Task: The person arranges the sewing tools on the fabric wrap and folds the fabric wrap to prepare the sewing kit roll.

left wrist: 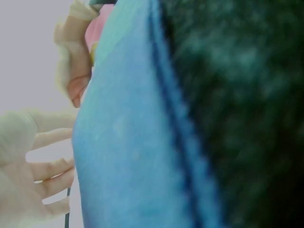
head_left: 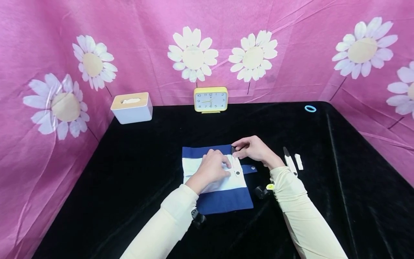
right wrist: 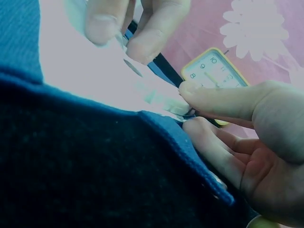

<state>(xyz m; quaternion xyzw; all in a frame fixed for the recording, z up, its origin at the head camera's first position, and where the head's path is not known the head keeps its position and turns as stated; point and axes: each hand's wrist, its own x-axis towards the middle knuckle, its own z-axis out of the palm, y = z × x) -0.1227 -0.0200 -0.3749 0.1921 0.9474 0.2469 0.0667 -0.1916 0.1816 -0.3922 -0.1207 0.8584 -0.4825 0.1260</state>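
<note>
A navy-and-white cloth pouch (head_left: 224, 201) lies flat in front of me, its short strap (head_left: 249, 169) with a metal snap sticking out at the right. At its upper right corner my right hand (head_left: 255, 148) pinches the dark end of a slim knife (head_left: 233, 150) between thumb and fingers. The white handle of that knife lies over the white band, with a dark round spot at its end. My left hand (head_left: 211, 167) rests on the white band beside it, fingers spread and loosely bent, as the left wrist view (left wrist: 42, 175) also shows.
Right of my right forearm lie a second knife (head_left: 290, 162), dark-bladed and white-handled, and a small white piece (head_left: 299, 162). Along the back of the black-covered table stand a tissue box (head_left: 136, 111) and a yellow clock (head_left: 211, 99); a blue ring (head_left: 310, 108) lies at the back right.
</note>
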